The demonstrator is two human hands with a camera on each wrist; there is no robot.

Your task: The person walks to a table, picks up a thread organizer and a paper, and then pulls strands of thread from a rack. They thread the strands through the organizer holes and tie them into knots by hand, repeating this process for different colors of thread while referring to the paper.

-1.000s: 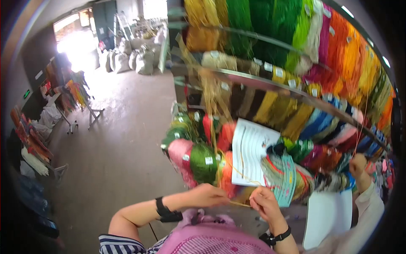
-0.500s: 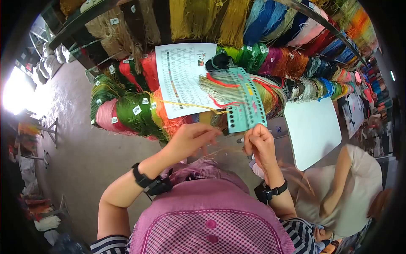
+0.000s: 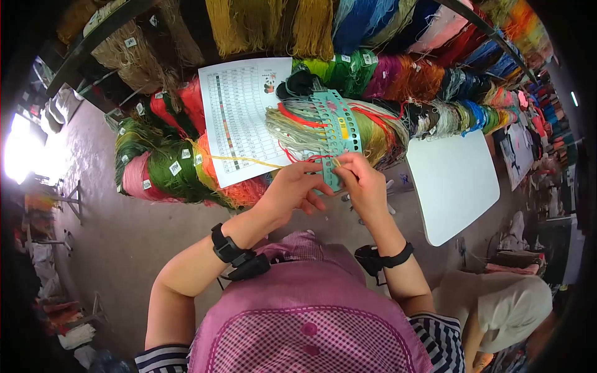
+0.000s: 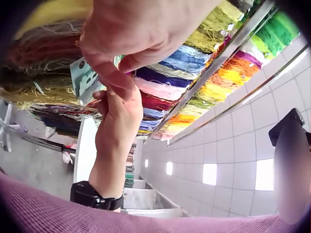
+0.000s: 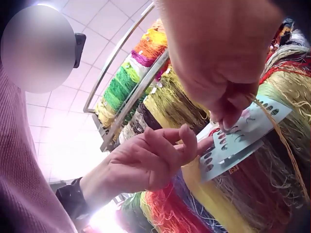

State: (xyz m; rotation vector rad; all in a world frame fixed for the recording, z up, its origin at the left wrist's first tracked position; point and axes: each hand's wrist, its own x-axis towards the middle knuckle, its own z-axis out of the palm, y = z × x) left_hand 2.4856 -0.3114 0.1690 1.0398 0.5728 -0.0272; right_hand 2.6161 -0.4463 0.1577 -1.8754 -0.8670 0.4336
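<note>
A teal thread card with rows of holes lies on the skeins, with several thread bundles tied to it. My right hand pinches a yellow thread at the card's lower end. That thread runs left across the paper chart. My left hand is right beside it, fingers curled, holding the card's bottom edge. In the right wrist view the right fingertips pinch the yellow thread over the card, and the left hand reaches to the card's edge. The left wrist view shows both hands touching next to the card.
A printed colour chart lies on green, pink and orange skeins. More skeins hang from metal rails above. A white board lies to the right. Another person crouches at lower right. Bare floor lies to the left.
Both hands have risen from in front of my chest to the card's lower end and closed together. The yellow thread now reaches the card. The person at the right has dropped lower in view.
</note>
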